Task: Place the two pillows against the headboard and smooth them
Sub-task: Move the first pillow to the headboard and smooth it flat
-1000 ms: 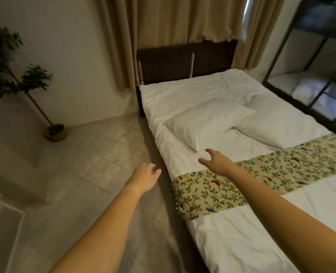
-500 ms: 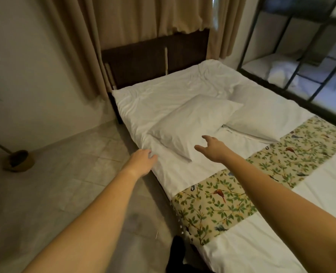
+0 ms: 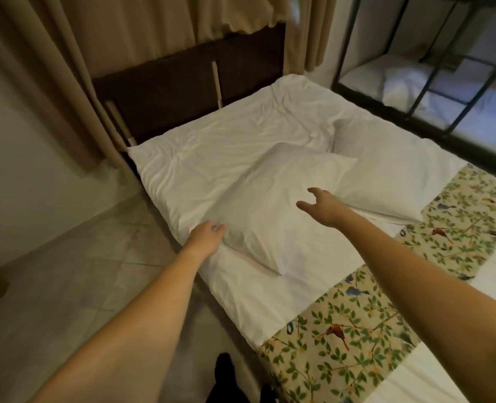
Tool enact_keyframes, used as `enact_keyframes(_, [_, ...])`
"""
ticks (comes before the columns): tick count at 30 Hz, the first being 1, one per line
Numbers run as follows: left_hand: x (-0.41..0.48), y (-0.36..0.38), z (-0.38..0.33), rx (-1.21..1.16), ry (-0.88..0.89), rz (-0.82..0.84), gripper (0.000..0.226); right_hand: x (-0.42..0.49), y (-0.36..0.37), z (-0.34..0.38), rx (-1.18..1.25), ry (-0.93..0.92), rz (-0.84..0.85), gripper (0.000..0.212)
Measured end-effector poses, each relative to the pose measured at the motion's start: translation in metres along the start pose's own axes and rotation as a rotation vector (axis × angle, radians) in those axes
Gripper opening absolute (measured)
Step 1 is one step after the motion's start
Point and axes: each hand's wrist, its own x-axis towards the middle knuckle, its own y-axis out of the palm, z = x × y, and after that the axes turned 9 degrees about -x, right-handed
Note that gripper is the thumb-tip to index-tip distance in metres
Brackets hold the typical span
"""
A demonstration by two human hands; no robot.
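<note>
Left hand touching near pillow's corner, right hand spread open above it, grab coming, headboard well off

The bed carries two pillows and a floral runner.
</note>
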Motion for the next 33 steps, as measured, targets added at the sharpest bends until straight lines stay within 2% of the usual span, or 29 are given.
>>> enact_keyframes(10, [0.198,0.029,0.002,-0.007,-0.098,0.103,0.042,0.175,0.0,-0.003,0.037,0.187,0.01,0.075])
enact_keyframes(16, [0.291,0.044,0.021,0.027,-0.257,0.205,0.043,0.283,0.004,-0.014,0.065,0.298,0.004,0.074])
enact_keyframes(24, [0.377,0.095,0.04,-0.037,-0.449,0.059,0.064,0.403,0.033,-0.045,0.026,0.353,-0.02,0.074])
enact_keyframes(29, [0.403,0.122,0.055,0.005,-0.561,-0.058,0.07,0.462,0.048,-0.073,-0.013,0.363,-0.054,0.074])
enact_keyframes(33, [0.41,0.137,0.071,-0.097,-0.611,-0.193,0.079,0.5,0.059,-0.085,-0.037,0.359,-0.08,0.076])
